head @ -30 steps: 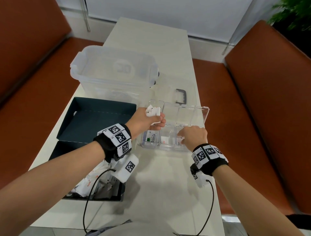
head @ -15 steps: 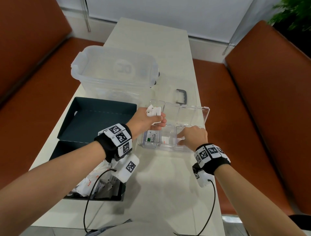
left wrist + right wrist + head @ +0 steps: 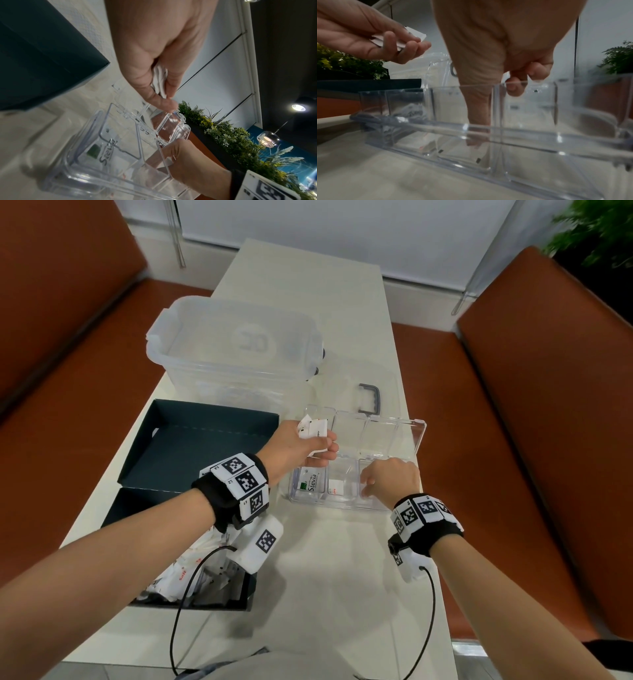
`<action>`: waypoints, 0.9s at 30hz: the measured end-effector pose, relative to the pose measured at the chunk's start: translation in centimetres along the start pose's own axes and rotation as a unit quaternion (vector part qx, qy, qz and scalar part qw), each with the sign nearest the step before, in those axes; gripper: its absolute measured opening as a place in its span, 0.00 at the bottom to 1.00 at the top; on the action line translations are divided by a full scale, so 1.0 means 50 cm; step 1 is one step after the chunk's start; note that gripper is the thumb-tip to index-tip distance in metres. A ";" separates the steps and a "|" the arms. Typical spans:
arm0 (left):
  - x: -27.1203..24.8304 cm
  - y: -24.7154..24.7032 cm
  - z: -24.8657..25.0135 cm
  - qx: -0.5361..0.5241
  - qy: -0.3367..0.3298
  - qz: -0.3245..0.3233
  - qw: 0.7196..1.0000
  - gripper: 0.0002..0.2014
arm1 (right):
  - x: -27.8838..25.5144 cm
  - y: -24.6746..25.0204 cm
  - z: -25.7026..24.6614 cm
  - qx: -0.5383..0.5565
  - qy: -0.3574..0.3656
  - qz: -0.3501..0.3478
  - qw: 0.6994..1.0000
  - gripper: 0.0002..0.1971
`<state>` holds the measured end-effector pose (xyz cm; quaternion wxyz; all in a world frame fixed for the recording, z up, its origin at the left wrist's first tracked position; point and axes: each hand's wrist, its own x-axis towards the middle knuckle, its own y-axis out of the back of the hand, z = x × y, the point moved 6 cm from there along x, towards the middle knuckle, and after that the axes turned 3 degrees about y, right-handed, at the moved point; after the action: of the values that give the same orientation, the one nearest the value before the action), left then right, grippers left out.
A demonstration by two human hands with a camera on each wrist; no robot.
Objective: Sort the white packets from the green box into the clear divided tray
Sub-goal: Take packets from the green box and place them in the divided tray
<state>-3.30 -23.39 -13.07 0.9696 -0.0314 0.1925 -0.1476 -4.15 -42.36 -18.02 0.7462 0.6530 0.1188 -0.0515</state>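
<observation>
My left hand (image 3: 325, 447) hovers over the far left corner of the clear divided tray (image 3: 420, 428) and grips a small bundle of white packets (image 3: 313, 430), pinched between thumb and fingers (image 3: 159, 79). My right hand (image 3: 368, 486) is over the tray's near right compartments. Its thumb (image 3: 477, 115) reaches straight down inside and its fingers are loosely curled, with nothing seen in them. A Stevia packet (image 3: 310, 484) lies in the near left compartment and a small white packet (image 3: 335, 487) in the near middle one. The green box (image 3: 239, 594) at the near left holds more white packets (image 3: 181, 570).
The green box's lid (image 3: 198, 440) lies open-side up left of the tray. A large clear storage bin (image 3: 233, 350) stands behind it, with its clear lid and grey handle (image 3: 370, 398) behind the tray. Orange benches flank the narrow pale table (image 3: 335, 594).
Hardly anything has moved. My left hand stays over the tray's far left corner with the packets. My right hand's fingers have shifted slightly at the near right compartments.
</observation>
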 end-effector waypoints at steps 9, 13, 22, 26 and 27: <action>-0.001 -0.009 -0.003 -0.014 0.006 -0.011 1.000 0.08 | -0.015 0.024 0.005 0.071 -0.012 0.036 0.997 0.08; -0.004 -0.012 -0.002 -0.053 0.027 -0.024 0.998 0.12 | -0.036 0.096 0.024 0.138 -0.025 0.092 0.986 0.09; -0.018 -0.044 0.002 -0.193 0.133 -0.124 0.964 0.36 | -0.046 0.204 -0.061 0.452 0.052 0.148 0.878 0.20; -0.029 -0.042 0.006 -0.235 0.135 -0.136 0.953 0.24 | -0.034 0.202 -0.071 0.484 0.053 0.145 0.861 0.12; -0.030 -0.038 0.007 -0.251 0.132 -0.130 0.950 0.20 | -0.032 0.202 -0.064 0.499 0.042 0.153 0.852 0.10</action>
<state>-5.00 -24.76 -12.00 0.8688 -0.2783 0.3442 -0.2219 -3.69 -37.87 -8.29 0.3127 0.9491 0.0074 0.0383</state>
